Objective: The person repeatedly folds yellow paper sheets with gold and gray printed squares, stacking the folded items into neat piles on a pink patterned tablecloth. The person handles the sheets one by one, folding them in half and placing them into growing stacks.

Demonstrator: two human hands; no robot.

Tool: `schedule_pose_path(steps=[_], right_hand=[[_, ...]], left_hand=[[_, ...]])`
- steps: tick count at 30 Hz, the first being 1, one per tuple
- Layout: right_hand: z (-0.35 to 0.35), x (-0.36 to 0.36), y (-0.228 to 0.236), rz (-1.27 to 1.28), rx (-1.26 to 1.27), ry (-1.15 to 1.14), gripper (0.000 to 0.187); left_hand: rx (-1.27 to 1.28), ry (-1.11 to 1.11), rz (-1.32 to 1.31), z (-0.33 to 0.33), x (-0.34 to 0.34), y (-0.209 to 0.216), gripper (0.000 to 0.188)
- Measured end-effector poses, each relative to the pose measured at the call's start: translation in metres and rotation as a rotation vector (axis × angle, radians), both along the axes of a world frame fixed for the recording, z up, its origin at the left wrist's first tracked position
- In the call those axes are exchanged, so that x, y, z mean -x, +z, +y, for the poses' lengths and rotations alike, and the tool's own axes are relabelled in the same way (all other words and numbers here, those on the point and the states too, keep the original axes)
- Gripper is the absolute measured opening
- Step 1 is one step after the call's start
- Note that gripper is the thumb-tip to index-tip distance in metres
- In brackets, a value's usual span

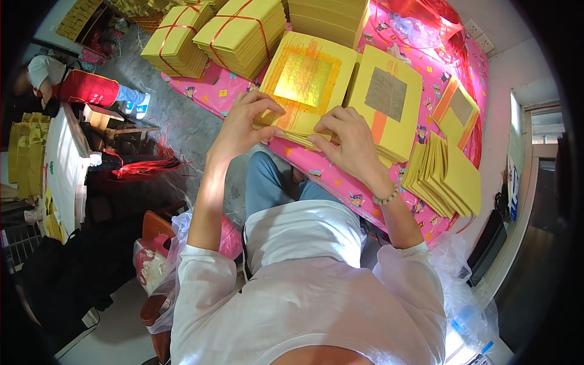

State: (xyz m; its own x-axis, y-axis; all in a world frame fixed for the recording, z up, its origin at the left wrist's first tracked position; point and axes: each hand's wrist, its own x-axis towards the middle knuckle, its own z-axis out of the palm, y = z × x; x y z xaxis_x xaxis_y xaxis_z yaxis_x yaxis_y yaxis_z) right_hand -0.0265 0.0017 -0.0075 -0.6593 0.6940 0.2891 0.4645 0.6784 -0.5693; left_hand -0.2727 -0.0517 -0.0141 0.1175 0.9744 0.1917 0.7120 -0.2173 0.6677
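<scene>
A stack of yellow paper lies in front of me, its top sheet bearing a shiny gold square framed in orange. At the stack's near left corner my left hand is closed over the edge, thumb low and bent fingers on top. My right hand, with a beaded bracelet at the wrist, closes on the near right part of the same edge. Just right of it is a second yellow paper stack with a dull grey square and an orange strip.
The table has a pink patterned cover. Yellow bundles tied with red string stand at the far left. Fanned yellow paper packets lie at right. Red strips hang along the far right edge. Another person is at far left.
</scene>
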Motion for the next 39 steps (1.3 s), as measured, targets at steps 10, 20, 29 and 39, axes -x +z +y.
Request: schedule_pose_path(steps=[10,20,29,39], right_hand=[[0.002,0.004,-0.005,0.070,0.094,-0.057,0.020],[0.005,0.008,-0.003,0.043,0.200,-0.106,0.021],[0.008,0.009,-0.009,0.044,0.194,-0.114,0.019],[0.007,0.010,0.003,0.117,0.258,-0.128,0.020]], left_hand=[[0.031,0.008,0.028,0.001,-0.001,0.003,0.040],[0.027,-0.006,0.012,0.002,0.000,0.002,0.042],[0.009,-0.006,0.001,0.003,-0.001,0.001,0.043],[0.033,-0.003,0.106,0.006,-0.008,0.013,0.048]])
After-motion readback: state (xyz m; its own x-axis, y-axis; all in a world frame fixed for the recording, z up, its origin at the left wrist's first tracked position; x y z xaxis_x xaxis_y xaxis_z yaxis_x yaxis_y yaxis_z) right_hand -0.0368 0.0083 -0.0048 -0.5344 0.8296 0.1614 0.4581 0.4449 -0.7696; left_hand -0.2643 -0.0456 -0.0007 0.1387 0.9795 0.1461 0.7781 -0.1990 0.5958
